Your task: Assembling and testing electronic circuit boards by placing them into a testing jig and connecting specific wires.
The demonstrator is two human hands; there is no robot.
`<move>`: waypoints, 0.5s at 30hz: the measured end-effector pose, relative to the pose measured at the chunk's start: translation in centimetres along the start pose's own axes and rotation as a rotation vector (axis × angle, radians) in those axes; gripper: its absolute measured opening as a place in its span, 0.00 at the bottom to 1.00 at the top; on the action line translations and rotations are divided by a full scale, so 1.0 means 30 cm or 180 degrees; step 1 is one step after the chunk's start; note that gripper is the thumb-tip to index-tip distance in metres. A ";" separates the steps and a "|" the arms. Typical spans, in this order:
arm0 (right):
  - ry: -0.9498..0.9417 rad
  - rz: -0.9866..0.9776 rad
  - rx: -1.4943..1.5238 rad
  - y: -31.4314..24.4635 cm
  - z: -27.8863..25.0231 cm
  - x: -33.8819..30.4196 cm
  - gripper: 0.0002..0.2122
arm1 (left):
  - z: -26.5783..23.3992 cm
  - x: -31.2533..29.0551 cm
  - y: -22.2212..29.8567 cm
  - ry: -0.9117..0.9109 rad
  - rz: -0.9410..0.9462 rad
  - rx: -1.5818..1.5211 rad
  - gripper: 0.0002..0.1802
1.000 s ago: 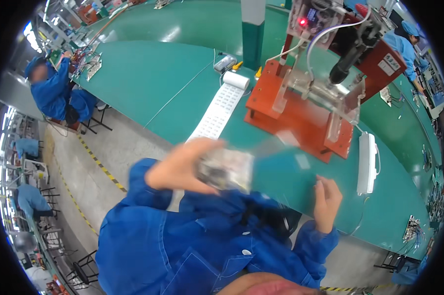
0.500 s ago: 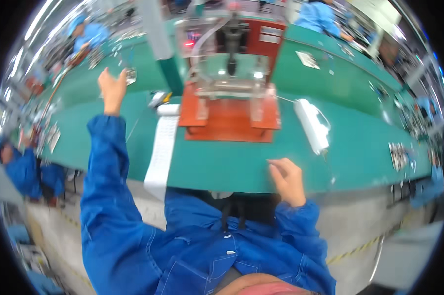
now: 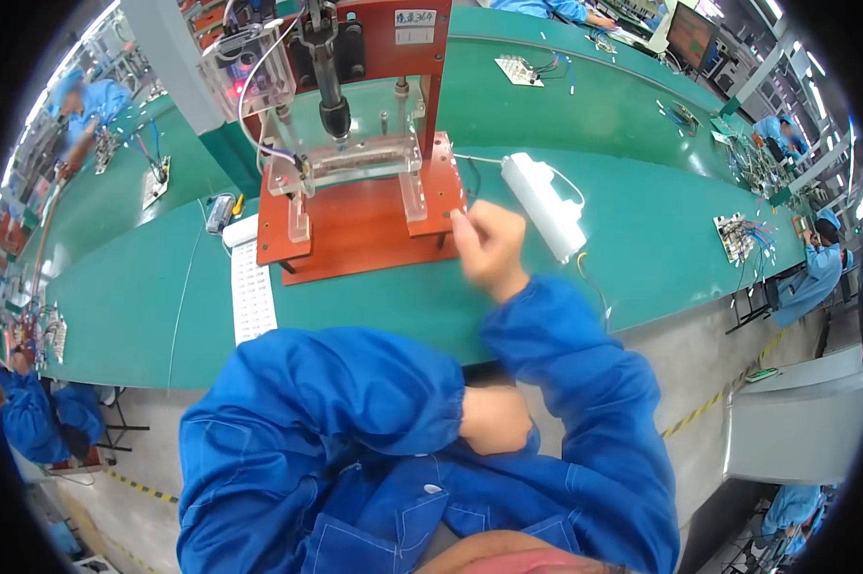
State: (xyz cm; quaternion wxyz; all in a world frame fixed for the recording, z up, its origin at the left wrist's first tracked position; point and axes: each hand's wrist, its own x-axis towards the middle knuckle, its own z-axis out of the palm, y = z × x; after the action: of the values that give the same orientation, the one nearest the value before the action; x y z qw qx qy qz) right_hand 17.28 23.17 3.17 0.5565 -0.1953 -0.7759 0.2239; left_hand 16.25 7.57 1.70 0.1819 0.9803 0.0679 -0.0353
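My right hand (image 3: 491,247) is above the green table, beside the front right corner of the press's red base (image 3: 355,230). Its fingers are curled in and the thumb lies along them; the palm side is hidden, so I cannot tell whether anything is in it. My left hand (image 3: 495,419) is drawn across the front of my body, under my right forearm, at the table's front edge. Only its back and wrist show; the fingers are hidden. The press has a dark vertical rod (image 3: 333,105) above a clear plastic fixture (image 3: 364,161).
A white power strip (image 3: 543,206) lies right of the press. On the left are a printed paper strip (image 3: 251,292) and a small grey-and-yellow item (image 3: 223,212). Circuit boards with wires (image 3: 739,237) lie farther along the table (image 3: 116,287). Other people in blue work nearby.
My left hand has come back from the far left of the table to my body. My right hand has moved forward and left toward the press base. The view has shifted to the right.
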 end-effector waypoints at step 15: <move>-0.0648 0.2240 0.2458 0.207 -0.024 -0.036 0.22 | 0.323 0.182 -0.290 -0.0202 0.4090 -0.0372 0.18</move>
State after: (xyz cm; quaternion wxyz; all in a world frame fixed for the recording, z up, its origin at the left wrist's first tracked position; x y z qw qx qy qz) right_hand 18.63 27.78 -0.99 0.4010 -0.2020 -0.5746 0.6843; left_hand 19.93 12.76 -10.90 0.2218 0.8126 -0.5361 0.0554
